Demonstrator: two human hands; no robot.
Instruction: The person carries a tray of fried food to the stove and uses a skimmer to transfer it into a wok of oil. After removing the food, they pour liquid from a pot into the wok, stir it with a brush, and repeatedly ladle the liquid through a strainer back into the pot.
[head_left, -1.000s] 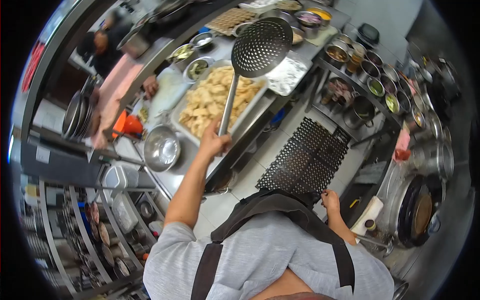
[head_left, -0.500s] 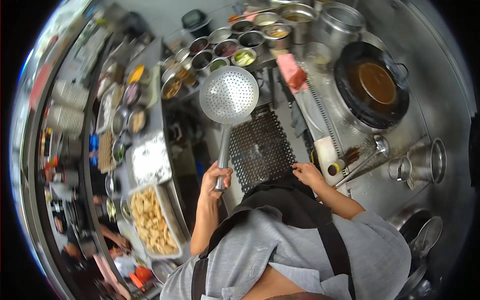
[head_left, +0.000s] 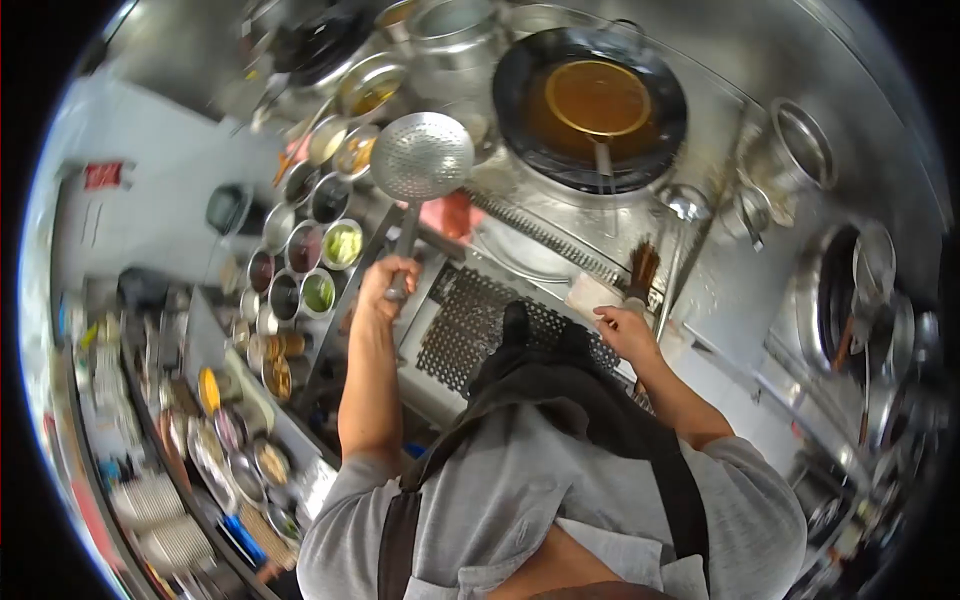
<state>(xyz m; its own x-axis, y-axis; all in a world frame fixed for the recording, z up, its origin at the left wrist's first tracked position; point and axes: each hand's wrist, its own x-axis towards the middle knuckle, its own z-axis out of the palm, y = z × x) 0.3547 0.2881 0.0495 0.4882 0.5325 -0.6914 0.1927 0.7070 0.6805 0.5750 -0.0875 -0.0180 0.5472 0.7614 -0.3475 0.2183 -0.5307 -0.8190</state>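
My left hand (head_left: 388, 283) is wrapped round the handle of a perforated skimmer (head_left: 422, 158), whose round metal bowl is raised over the counter edge. My right hand (head_left: 630, 334) has its fingers curled together, and nothing shows in them. Close by it are a wok brush (head_left: 643, 272) with brown bristles and a pale block (head_left: 592, 295). Beyond, a black wok (head_left: 515, 110) holds brown liquid, with a round-rimmed strainer (head_left: 604, 150) resting in it. A long-handled ladle (head_left: 686, 203) lies to the right of the wok.
Metal pots of ingredients (head_left: 343, 244) stand in rows at the left. A pink cloth (head_left: 447, 215) lies on the counter edge. Below is a perforated black floor mat (head_left: 460, 335). Metal strainers and pans (head_left: 873, 262) line the right side.
My view has turned right toward the stove, so the wok now sits top centre. The skimmer stays in my left hand. My right hand is now closer to the brush and pale block.
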